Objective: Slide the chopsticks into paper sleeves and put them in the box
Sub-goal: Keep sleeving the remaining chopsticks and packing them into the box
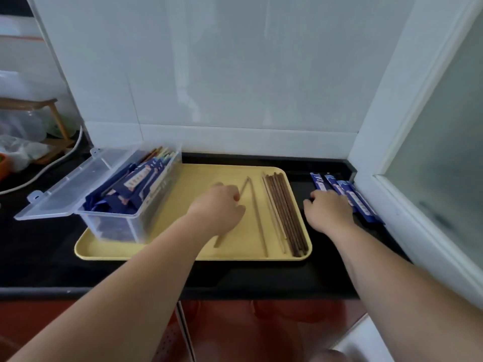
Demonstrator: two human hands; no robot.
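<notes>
A yellow tray [183,246] lies on the black counter. Two light wooden chopsticks [257,218] lie in a narrow V at its middle. My left hand [218,209] covers the left one, with curled fingers pinching it. A bundle of dark brown chopsticks [286,215] lies along the tray's right side. Blue paper sleeves [363,205] are stacked on the counter right of the tray, and my right hand [328,210] rests on their near side, fingers curled onto one. A clear plastic box [136,220] stands on the tray's left part with its lid open, holding several sleeved chopsticks.
White tiled wall stands behind the counter, and a white window frame [407,152] closes in the right side. At far left sit a wooden rack [56,118], plastic bags and a white cable [52,163]. The counter's front edge runs below the tray.
</notes>
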